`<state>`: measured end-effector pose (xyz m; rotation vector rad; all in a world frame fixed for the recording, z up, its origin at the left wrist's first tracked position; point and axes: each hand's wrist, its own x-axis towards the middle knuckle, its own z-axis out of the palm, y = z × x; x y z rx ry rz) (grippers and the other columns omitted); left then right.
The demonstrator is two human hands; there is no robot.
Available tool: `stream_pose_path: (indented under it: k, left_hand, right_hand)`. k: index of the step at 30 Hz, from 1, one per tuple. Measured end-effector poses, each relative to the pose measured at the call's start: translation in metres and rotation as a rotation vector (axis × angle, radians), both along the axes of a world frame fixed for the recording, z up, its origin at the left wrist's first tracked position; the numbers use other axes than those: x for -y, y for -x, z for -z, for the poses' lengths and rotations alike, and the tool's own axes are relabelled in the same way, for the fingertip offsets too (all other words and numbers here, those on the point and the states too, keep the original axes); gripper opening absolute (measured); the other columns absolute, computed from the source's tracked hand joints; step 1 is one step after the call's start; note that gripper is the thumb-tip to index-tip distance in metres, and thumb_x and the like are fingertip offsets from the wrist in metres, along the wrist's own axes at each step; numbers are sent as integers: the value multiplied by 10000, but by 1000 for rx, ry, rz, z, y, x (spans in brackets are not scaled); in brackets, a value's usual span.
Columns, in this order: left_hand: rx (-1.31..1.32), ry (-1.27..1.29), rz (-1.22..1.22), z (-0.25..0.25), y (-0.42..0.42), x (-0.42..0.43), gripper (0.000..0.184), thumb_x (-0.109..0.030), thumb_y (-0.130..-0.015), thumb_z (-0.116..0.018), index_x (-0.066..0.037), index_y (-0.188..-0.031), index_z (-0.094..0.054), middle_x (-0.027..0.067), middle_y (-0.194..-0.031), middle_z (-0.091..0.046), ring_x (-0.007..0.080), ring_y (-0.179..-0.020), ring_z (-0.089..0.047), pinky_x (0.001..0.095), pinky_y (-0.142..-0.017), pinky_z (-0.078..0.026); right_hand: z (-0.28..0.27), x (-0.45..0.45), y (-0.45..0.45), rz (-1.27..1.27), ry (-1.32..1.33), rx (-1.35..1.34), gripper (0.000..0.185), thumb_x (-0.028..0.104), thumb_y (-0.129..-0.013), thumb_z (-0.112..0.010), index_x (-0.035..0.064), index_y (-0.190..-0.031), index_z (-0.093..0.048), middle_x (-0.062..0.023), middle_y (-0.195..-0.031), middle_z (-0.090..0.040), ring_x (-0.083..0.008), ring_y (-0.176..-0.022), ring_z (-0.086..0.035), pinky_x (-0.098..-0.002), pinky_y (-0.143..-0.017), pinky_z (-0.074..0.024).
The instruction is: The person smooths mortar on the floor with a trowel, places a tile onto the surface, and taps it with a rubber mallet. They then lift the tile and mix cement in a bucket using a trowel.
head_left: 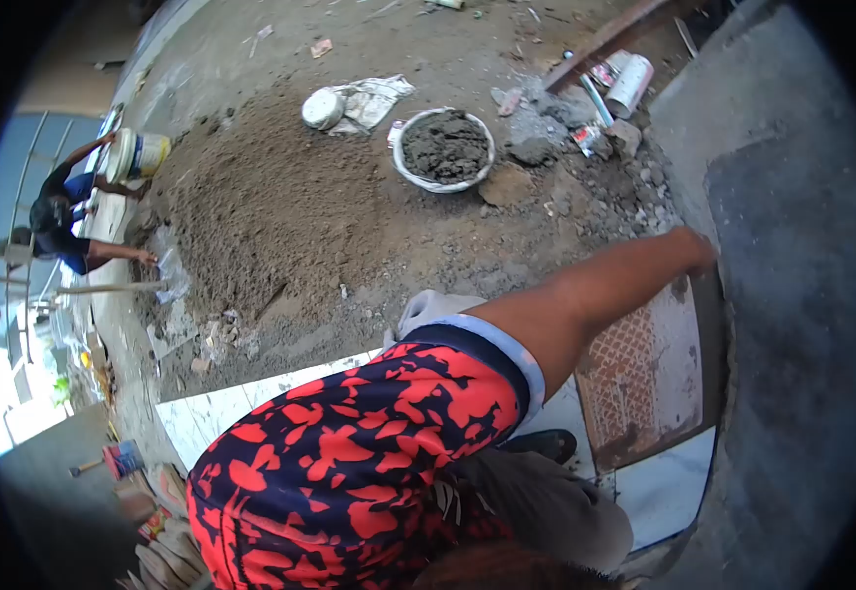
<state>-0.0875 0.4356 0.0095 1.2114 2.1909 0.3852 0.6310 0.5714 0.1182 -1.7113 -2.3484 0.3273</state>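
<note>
One bare arm in a red and dark patterned sleeve stretches to the right, ending in a hand (696, 250) at the base of the grey wall (792, 256). Its fingers are hidden, and the frame does not show what it touches or whether it is my left or right hand. Just below that hand lies a patterned reddish tile (635, 359) with grey smears on it, beside white tiles (659, 497). My other hand is out of sight. Beyond the arm stands a white-rimmed basin (488, 160) full of wet grey mortar (445, 146).
A wide heap of sand (261, 206) covers the floor at centre left. Another person (54, 216) bends by a bucket (148, 155) at the far left. Rubble and a white tube (631, 85) lie at the upper right. A white sack (377, 100) lies behind the sand.
</note>
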Motion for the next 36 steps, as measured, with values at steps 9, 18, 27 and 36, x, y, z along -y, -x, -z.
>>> stream_pose_path:
  k: [9, 18, 27, 36]
  left_hand:
    - [282, -386, -26, 103, -12, -54, 490, -431, -863, -568, -22, -1126, -635, 205, -1108, -648, 346, -1056, -608, 390, -914, -453]
    - [412, -232, 266, 61, -82, -66, 481, -370, -889, -582, -2, -1198, -582, 215, -1164, -623, 307, -1107, -584, 357, -945, -425]
    - [360, -218, 195, 62, -45, -68, 573, -366, -898, -569, 49, -1287, -495, 234, -1227, -583, 312, -1142, -569, 355, -967, -417]
    - [282, -263, 293, 11, -92, -84, 504, -363, -901, -581, 12, -1235, -547, 209, -1175, -618, 295, -1106, -581, 368, -943, -428]
  right_hand:
    - [-154, 162, 32, 257, 144, 422, 381, 261, -864, -644, 47, -1164, -547, -128, -801, -608, -184, -670, -554, -340, -640, -461]
    - [-161, 171, 87, 634, 759, 464, 416, 403, -917, -543, 73, -1170, -570, -104, -733, -609, -163, -511, -563, -324, -453, -463]
    - [-127, 102, 46, 362, 1013, 641, 409, 408, -924, -524, 14, -956, -630, -110, -665, -603, -204, -499, -585, -346, -440, -470]
    - [-45, 52, 86, 129, 1068, 787, 391, 360, -913, -527, -7, -845, -643, -120, -627, -609, -214, -482, -584, -370, -435, -474]
